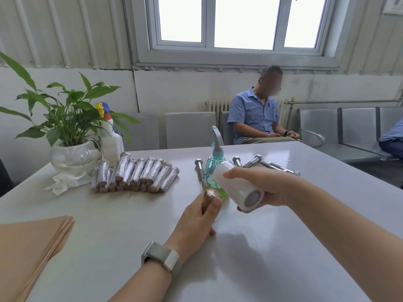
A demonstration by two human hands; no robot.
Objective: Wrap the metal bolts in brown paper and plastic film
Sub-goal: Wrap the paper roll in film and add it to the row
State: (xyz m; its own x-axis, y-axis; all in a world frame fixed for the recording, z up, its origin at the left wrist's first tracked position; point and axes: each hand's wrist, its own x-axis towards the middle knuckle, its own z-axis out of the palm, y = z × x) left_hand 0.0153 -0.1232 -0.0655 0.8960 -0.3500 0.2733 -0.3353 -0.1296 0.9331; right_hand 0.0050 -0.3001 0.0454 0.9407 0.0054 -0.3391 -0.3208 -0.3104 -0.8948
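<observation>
My left hand (199,219) grips a bolt wrapped in brown paper (209,196), held upright over the grey table (283,247). Just to its right, my right hand (259,188) holds a white roll of plastic film (236,188), tilted with its core facing me. A row of several wrapped bolts (137,176) lies at the back left. Several bare metal bolts (261,164) lie at the back right, behind the film roll. A stack of brown paper sheets (30,247) sits at the front left corner.
A teal spray bottle (214,162) stands just behind my hands. A potted plant (69,149), a white spray bottle (110,140) and crumpled tissue (63,184) are at the back left. A person in a blue shirt (257,118) sits on metal chairs beyond the table.
</observation>
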